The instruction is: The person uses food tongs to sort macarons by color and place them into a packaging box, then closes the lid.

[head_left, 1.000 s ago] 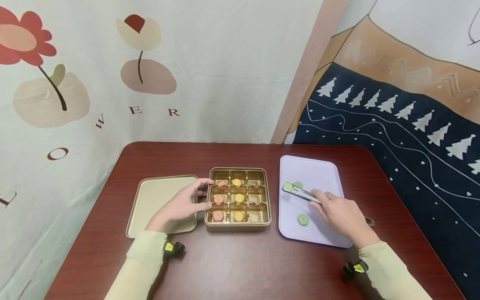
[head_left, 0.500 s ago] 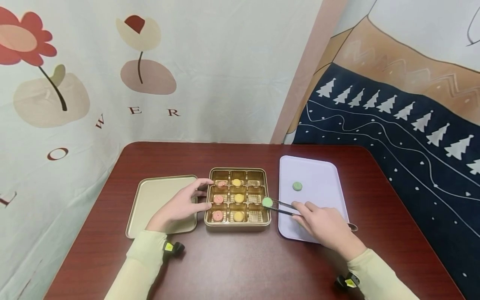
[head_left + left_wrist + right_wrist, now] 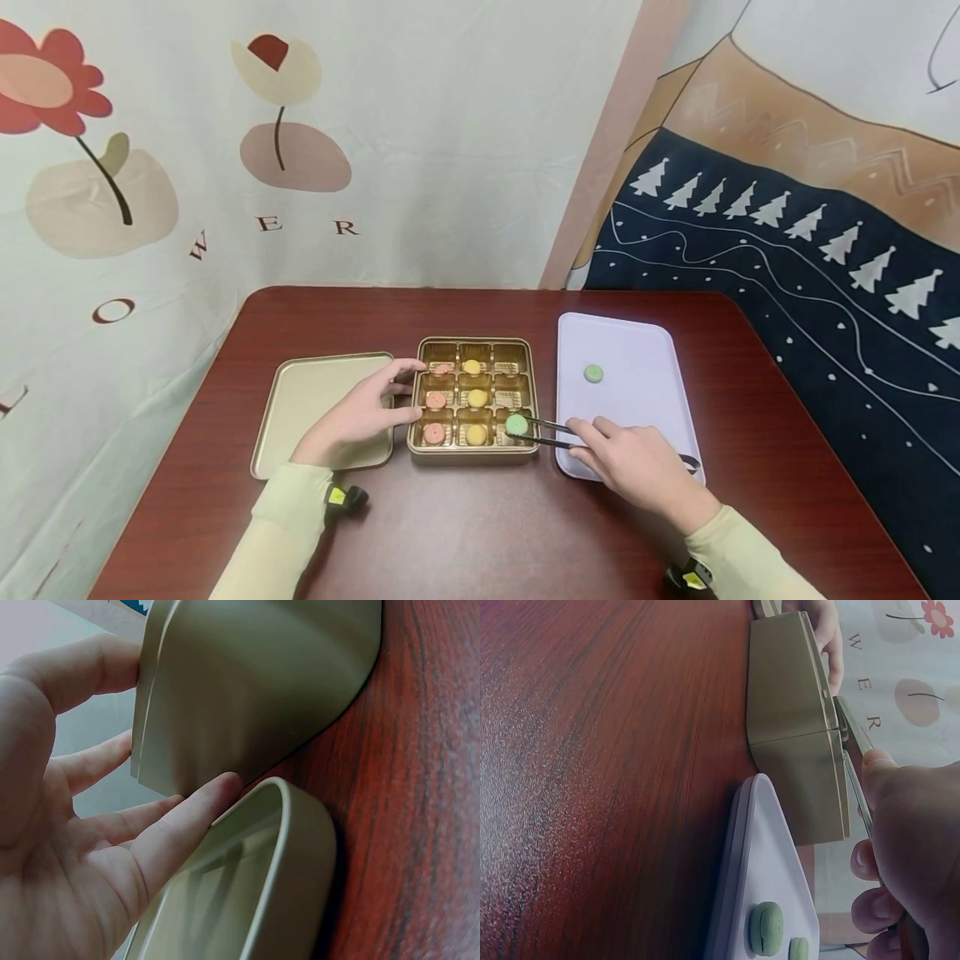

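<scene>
A gold tin (image 3: 474, 457) with a nine-compartment insert holds pink macarons (image 3: 436, 400) in its left column and yellow macarons (image 3: 477, 398) in the middle one. My right hand (image 3: 637, 462) grips metal tongs (image 3: 551, 443), whose tips reach over the front right compartment. Between those tips is a green macaron (image 3: 516, 425); in the right wrist view the tin's wall hides it. Along the tin's left side, my left hand (image 3: 367, 417) rests its thumb and fingertips with the fingers spread. The left wrist view has these fingertips against the tin wall (image 3: 255, 682).
Partly beneath the left hand lies a gold lid (image 3: 300, 408). To the tin's right is a lilac tray (image 3: 637, 350) bearing a green macaron (image 3: 593, 373); the right wrist view shows another macaron (image 3: 766, 928) near its edge. A patterned cloth hangs behind the table (image 3: 465, 533).
The tongs have carried a green macaron from the tray leftward over the tin's rim into the front right compartment. My left hand has stayed at the tin's side.
</scene>
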Available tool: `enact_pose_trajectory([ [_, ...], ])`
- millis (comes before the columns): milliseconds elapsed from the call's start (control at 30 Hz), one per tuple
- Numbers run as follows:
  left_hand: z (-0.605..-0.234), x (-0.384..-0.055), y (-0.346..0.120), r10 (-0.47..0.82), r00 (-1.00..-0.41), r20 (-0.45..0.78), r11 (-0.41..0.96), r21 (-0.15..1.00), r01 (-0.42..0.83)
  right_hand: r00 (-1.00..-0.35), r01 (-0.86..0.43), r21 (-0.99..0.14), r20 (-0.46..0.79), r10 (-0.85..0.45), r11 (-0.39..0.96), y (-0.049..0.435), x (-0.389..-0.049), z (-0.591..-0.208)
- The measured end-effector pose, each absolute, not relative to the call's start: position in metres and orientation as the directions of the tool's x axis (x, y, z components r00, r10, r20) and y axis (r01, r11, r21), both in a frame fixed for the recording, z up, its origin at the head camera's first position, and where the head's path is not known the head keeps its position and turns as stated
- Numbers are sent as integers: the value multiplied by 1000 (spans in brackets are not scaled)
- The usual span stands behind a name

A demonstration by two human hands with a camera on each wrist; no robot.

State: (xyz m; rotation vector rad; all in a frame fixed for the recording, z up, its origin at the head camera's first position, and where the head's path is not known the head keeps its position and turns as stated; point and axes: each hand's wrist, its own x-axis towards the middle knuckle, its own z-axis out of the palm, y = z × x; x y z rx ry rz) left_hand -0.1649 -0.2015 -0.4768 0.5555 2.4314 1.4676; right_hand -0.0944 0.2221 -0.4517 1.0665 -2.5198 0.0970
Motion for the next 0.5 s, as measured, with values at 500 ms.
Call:
enact_pose_trajectory([
  [500, -476, -164, -201, 436, -900, -17, 416, 890, 184, -648, -692, 69, 379, -660, 719, 224, -94, -449],
])
